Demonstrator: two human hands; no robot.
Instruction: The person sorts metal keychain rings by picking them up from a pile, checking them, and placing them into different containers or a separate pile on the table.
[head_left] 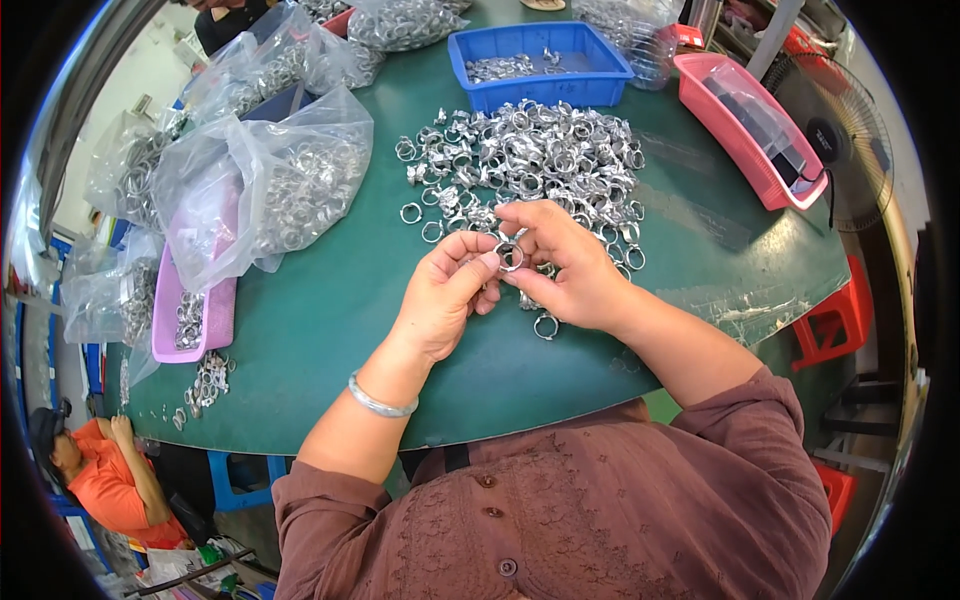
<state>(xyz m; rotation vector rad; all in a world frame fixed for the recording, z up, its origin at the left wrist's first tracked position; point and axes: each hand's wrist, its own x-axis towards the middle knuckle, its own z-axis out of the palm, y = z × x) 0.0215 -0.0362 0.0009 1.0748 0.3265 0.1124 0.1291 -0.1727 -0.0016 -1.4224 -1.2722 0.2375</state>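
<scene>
A small silvery ring-shaped metal clamp (pixel 510 257) is held up between my two hands, over the near edge of a heap of similar clamps (pixel 540 160). My left hand (pixel 452 290) pinches its left side between thumb and fingers. From the right, my right hand (pixel 568 262) closes on the same clamp, forefinger above and thumb below. Part of the heap is hidden behind my hands. A single loose clamp (pixel 546 326) lies on the green table (pixel 370 400) just below my right hand.
A blue tray (pixel 540 95) with some clamps stands behind the heap. To the left are clear bags of clamps (pixel 310 190) and a lilac bin (pixel 222 310). At right sit a pink basket (pixel 735 130) and a fan (pixel 835 140). Another person (pixel 115 480) is at far left.
</scene>
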